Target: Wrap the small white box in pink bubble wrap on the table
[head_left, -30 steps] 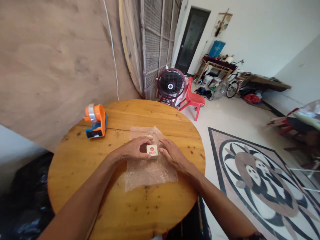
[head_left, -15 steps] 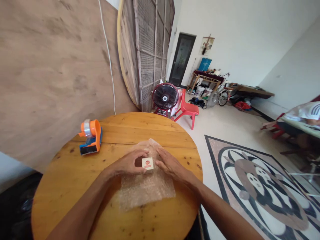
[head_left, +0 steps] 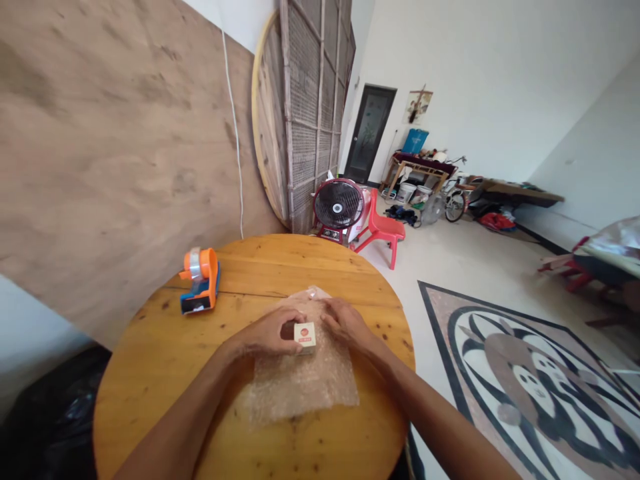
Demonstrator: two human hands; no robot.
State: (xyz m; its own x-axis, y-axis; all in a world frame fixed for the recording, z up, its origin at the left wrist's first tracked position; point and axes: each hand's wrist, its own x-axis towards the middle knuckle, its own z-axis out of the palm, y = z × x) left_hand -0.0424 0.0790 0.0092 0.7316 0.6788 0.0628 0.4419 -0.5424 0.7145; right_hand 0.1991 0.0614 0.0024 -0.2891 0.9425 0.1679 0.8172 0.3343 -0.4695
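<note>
A small cream box with a red mark stands on a sheet of clear bubble wrap in the middle of a round wooden table. My left hand is closed on the box's left side and holds it. To the right of the box, my right hand pinches the far edge of the bubble wrap, which lifts slightly off the table there.
An orange and blue tape dispenser sits at the table's far left. A plywood wall is on the left. Beyond the table stand a red fan and a red plastic chair. The patterned floor lies to the right.
My right hand has gone from lying flat beside the box to gripping the far edge of the bubble wrap. The left hand stays on the box. The view shifted.
</note>
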